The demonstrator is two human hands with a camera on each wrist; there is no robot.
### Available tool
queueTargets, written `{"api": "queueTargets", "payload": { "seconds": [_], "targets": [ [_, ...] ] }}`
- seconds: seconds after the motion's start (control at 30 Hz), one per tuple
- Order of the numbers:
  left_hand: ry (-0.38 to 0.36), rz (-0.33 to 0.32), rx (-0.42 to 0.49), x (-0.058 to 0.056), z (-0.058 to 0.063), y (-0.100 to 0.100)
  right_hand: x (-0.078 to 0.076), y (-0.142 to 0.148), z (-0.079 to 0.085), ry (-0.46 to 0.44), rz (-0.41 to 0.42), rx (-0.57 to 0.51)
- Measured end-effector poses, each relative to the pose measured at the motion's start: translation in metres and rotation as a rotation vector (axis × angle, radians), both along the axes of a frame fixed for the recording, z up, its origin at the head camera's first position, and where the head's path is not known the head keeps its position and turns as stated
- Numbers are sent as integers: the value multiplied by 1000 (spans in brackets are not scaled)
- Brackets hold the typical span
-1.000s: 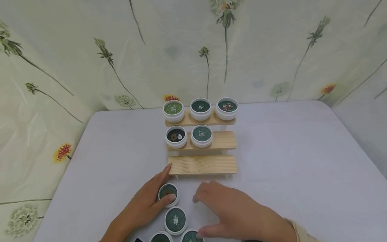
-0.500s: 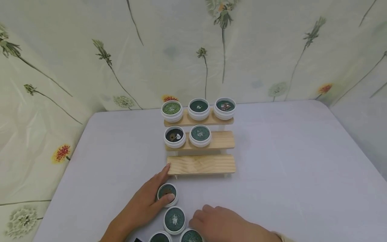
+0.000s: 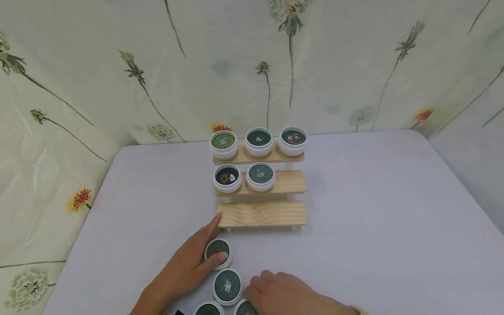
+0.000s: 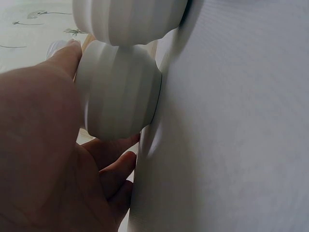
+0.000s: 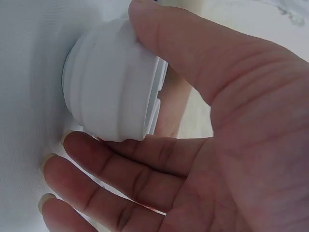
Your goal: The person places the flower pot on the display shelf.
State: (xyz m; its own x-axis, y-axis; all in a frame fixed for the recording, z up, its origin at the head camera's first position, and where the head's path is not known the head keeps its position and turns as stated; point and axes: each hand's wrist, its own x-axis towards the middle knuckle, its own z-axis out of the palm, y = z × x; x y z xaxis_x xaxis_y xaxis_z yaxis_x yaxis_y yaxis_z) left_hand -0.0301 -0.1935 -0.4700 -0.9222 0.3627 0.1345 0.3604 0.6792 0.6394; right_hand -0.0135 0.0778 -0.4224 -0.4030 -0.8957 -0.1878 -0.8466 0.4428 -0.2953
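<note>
White and round-bellied, the brown-marked cup (image 3: 215, 246) stood on the smooth, pale cloth (image 3: 374, 210), just in front of the stand's lowest plank (image 3: 261, 214). The left hand (image 3: 189, 264) cupped it loosely, thumb bent over the rim and the greenish fill, a longer finger reaching forward to the plank's left end. Seen from the left wrist, its wall had broad, shallow facets.

Nearer the person, the right hand (image 3: 285, 292) was partly closed about the speckled cup (image 3: 245, 308), thumb on one side and fingers curving along the other; that wall swelled in soft, stepped bands. Between them sat the pale-flecked cup (image 3: 227, 286), a ragged white patch on its matt teal surface, with the dark cup (image 3: 208, 309) cut off by the frame's lower edge.

Swirling grain marked the bare lowest plank. Two cups stood on the middle plank (image 3: 290, 181), three on the top plank (image 3: 257, 160).
</note>
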Motion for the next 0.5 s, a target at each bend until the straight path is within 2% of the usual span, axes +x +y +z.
{"api": "queueTargets", "payload": {
  "seconds": [0.27, 0.5],
  "targets": [
    [-2, 0, 4, 0, 0, 0, -4, 4, 6, -174, -85, 56],
    [-14, 6, -1, 0, -1, 0, -10, 13, 14, -265, -175, 86]
  ]
}}
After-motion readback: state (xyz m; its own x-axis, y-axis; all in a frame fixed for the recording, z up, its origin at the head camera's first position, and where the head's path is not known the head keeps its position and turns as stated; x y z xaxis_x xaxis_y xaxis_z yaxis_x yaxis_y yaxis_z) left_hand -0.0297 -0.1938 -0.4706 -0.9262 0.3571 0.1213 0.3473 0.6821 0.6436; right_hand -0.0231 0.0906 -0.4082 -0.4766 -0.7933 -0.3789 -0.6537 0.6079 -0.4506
